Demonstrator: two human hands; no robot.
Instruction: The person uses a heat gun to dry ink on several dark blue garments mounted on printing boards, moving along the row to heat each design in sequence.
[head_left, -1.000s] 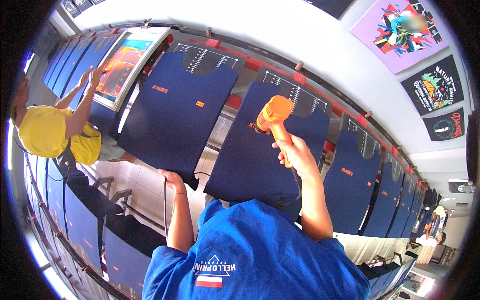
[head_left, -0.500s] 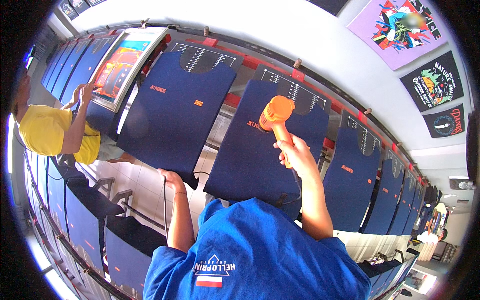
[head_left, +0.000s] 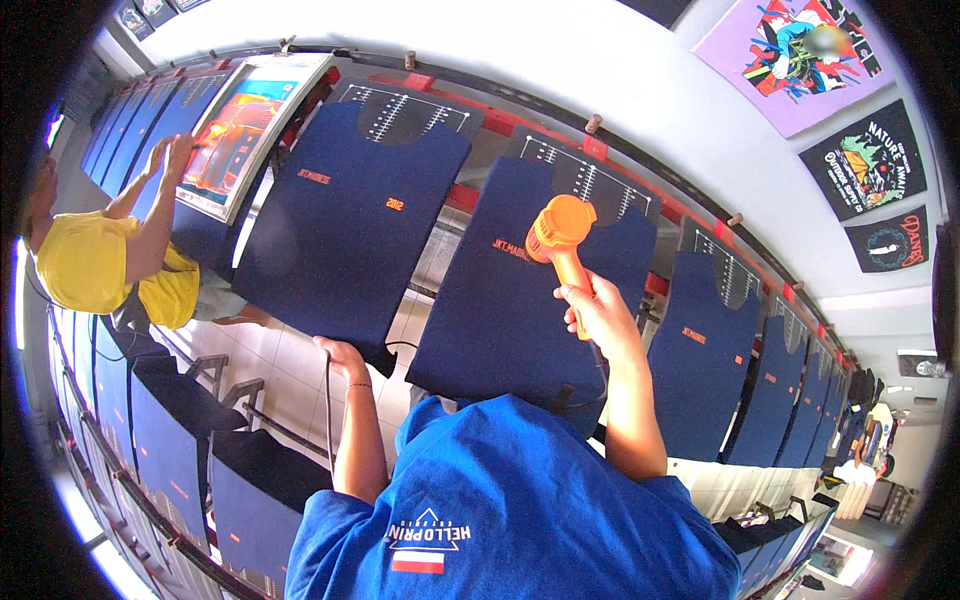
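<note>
My right hand (head_left: 606, 318) is wrapped round the handle of an orange heat gun (head_left: 562, 228). The gun is over a navy shirt piece (head_left: 490, 325) with small orange lettering, laid flat on a printing board (head_left: 620, 195); its nozzle covers part of the print. From the handle a dark cord drops beside my forearm. Lower left, my left hand (head_left: 345, 360) is closed on a black cable (head_left: 328, 420) that hangs down past my wrist. Just beyond that hand lies another navy shirt piece (head_left: 350, 230) with orange prints.
At the left a person in a yellow shirt (head_left: 90, 265) has both hands at a framed printing screen (head_left: 240, 135). More boards with navy pieces (head_left: 700, 340) run off to the right, and another row (head_left: 255, 500) stands behind on the left. A dark rail (head_left: 510, 97) borders the far side.
My right hand and the heat gun have shifted slightly right and down. The other person's hands have moved up along the screen. My left hand stays almost where it was.
</note>
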